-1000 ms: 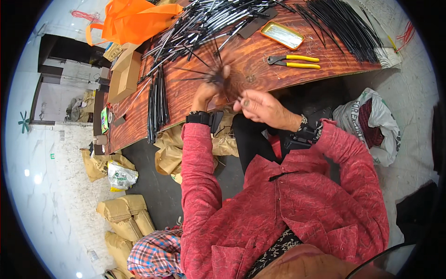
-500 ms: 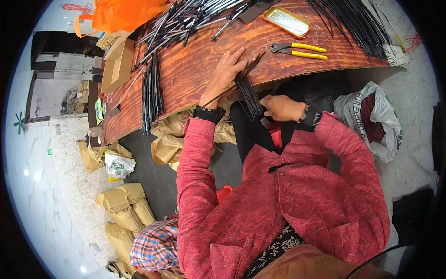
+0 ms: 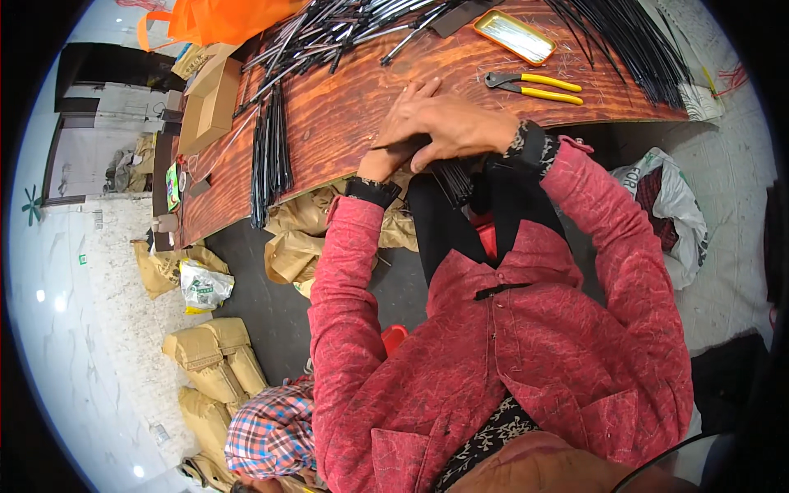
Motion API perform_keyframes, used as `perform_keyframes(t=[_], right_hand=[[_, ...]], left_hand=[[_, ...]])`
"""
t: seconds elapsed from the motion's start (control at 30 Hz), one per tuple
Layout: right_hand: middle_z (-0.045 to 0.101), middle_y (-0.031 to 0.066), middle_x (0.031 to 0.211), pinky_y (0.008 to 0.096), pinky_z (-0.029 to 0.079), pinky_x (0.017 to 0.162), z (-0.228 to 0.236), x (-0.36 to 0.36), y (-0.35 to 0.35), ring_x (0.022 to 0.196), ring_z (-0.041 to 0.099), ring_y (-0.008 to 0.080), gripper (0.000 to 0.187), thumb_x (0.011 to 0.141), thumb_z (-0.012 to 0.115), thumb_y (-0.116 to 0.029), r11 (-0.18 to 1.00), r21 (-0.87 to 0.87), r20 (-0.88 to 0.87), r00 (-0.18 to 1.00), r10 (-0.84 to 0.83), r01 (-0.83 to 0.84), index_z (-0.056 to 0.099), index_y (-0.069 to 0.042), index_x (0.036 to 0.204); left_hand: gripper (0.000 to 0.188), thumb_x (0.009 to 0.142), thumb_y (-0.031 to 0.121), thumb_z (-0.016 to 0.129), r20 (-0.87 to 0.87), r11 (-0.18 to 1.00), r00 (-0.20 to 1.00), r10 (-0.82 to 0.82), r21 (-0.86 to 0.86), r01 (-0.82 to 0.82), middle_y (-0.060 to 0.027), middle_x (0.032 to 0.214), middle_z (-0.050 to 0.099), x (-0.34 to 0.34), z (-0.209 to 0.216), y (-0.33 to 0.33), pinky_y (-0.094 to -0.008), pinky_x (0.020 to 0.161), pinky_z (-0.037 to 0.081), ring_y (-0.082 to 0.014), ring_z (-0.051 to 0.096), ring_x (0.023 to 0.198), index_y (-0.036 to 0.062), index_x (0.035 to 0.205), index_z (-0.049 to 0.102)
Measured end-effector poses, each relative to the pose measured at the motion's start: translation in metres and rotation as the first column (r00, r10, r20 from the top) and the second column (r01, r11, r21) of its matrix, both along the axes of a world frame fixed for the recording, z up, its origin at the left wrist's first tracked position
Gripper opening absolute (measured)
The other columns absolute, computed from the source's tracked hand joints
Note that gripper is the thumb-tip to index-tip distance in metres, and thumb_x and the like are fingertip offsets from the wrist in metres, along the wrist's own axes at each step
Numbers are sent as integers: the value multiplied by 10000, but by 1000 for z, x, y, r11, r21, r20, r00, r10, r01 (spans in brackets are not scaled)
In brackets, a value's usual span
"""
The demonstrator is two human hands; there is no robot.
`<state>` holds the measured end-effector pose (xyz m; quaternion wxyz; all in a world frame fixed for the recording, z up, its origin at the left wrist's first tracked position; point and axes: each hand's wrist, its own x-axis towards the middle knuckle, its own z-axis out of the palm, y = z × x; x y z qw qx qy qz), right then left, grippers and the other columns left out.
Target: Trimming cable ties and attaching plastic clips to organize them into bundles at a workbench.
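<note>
Both my hands meet at the near edge of the brown wooden table. My right hand lies over my left hand, which is mostly hidden beneath it. Together they grip a bundle of thin black strips that hangs from the table edge down toward my lap. Which fingers close around the bundle is hidden. Both sleeves are red, with a dark band on each wrist.
On the table lie yellow-handled pliers, an orange-rimmed tray, a heap of black strips, another fan of them, a tied bunch and a cardboard box. Brown paper sacks and a white bag sit on the floor.
My right hand has risen from my lap and now covers my left hand at the table edge. The black bundle has moved from the tabletop to hang over the edge.
</note>
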<state>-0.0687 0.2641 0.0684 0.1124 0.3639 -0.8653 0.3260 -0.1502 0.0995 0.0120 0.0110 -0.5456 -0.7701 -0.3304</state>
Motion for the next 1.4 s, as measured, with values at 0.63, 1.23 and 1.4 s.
perform_keyframes(t=[0.63, 1.23, 1.4], right_hand=[[655, 163, 939, 420, 507, 755, -23, -28, 15, 878, 641, 365, 305, 800, 738, -232, 867, -307, -17, 909, -416, 391, 641, -16, 993], [654, 167, 907, 465, 500, 733, -22, -31, 30, 863, 639, 375, 296, 754, 750, -251, 926, -86, 3, 930, -369, 368, 685, -52, 963], [653, 160, 877, 454, 501, 726, -22, -27, 28, 844, 638, 374, 322, 754, 759, -271, 895, -165, -5, 907, -421, 414, 680, -57, 981]], left_hand=[[316, 895, -30, 488, 730, 977, 672, -124, 207, -45, -31, 1060, 626, -34, 14, 2, -283, 874, 492, -142, 596, 929, 15, 1193, 582], [153, 843, 42, 712, 268, 903, 925, 270, 264, -340, -82, 885, 654, 18, 55, 4, -267, 708, 498, -125, 629, 812, -5, 988, 696], [101, 834, 36, 716, 344, 841, 877, 335, 310, -443, -84, 843, 646, 30, 55, 12, -271, 659, 482, -131, 608, 739, -22, 910, 682]])
